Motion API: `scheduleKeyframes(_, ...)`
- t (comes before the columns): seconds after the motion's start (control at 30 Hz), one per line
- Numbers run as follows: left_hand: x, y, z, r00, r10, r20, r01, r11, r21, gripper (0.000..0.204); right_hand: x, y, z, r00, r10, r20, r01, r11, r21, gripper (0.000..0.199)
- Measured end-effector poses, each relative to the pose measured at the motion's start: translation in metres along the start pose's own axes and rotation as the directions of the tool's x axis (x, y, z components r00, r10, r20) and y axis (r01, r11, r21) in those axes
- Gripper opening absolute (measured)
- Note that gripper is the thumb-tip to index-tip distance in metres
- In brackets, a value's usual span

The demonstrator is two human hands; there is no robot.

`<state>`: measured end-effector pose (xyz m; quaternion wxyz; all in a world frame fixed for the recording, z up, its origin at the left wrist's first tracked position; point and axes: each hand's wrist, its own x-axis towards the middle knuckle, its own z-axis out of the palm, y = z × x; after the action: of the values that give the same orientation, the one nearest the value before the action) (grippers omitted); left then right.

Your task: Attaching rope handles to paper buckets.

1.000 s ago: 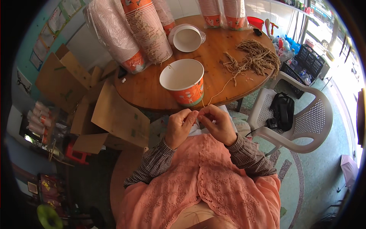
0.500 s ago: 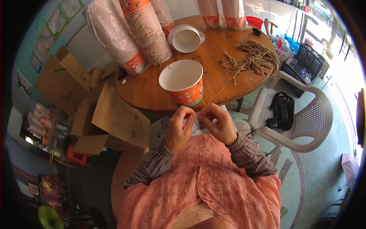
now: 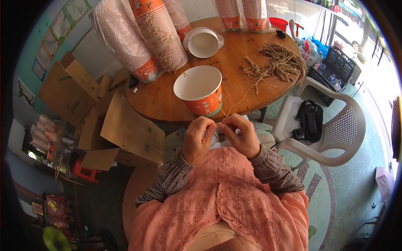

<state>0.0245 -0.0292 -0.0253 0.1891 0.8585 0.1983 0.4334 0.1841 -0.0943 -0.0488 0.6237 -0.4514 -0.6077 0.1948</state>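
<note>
My left hand [image 3: 196, 141] and my right hand [image 3: 243, 137] meet just off the near edge of the round wooden table, fingertips pinched close together on a thin tan string [image 3: 239, 102]. One stretch of it runs down the front of an orange and white paper bucket [image 3: 204, 105]; another leads right to a tangled heap of tan string [image 3: 281, 62]. Upright near the table edge, the bucket has a small bit of string over its left rim. The string's ends between my fingers are too small to make out.
Tall stacks of paper buckets [image 3: 161, 39], some wrapped in plastic, stand at the back left of the table [image 3: 150, 100]. A white bucket [image 3: 203, 43] lies behind the near one. Open cardboard boxes [image 3: 130, 129] are at left; a plastic chair [image 3: 339, 146] holding a black bag is at right.
My fingertips have drawn slightly closer together, with the right hand's fingers shifted a little. The bucket and the string heap stay put; the view has moved very slightly.
</note>
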Motion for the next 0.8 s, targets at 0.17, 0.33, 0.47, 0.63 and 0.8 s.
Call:
scheduleKeyframes(0.17, 0.002, -0.001, 0.002, 0.995, 0.094, -0.031, -0.092, 0.994, 0.066, 0.007, 0.002, 0.003, -0.005, 0.996, 0.019, 0.083, -0.019, 1.000, -0.001, 0.013)
scheduleKeyframes(0.33, 0.004, 0.000, 0.005, 0.994, 0.104, -0.035, -0.101, 0.993, 0.069, 0.010, 0.000, 0.017, -0.003, 0.988, 0.136, 0.068, -0.148, 0.968, 0.205, 0.011)
scheduleKeyframes(0.47, 0.006, -0.002, 0.005, 0.982, 0.178, -0.063, -0.167, 0.975, 0.150, 0.012, 0.011, 0.010, -0.012, 0.913, 0.323, 0.250, -0.404, 0.805, 0.435, 0.007)
scheduleKeyframes(0.63, 0.013, -0.013, 0.001, 0.923, 0.383, -0.029, -0.353, 0.877, 0.327, 0.017, 0.028, 0.029, -0.013, 0.747, 0.373, 0.550, -0.663, 0.366, 0.653, 0.010)
scheduleKeyframes(0.8, 0.025, -0.025, -0.005, 0.948, 0.312, -0.057, -0.282, 0.912, 0.299, 0.029, 0.079, 0.038, -0.030, 0.930, 0.353, 0.100, -0.365, 0.864, 0.348, 0.012)
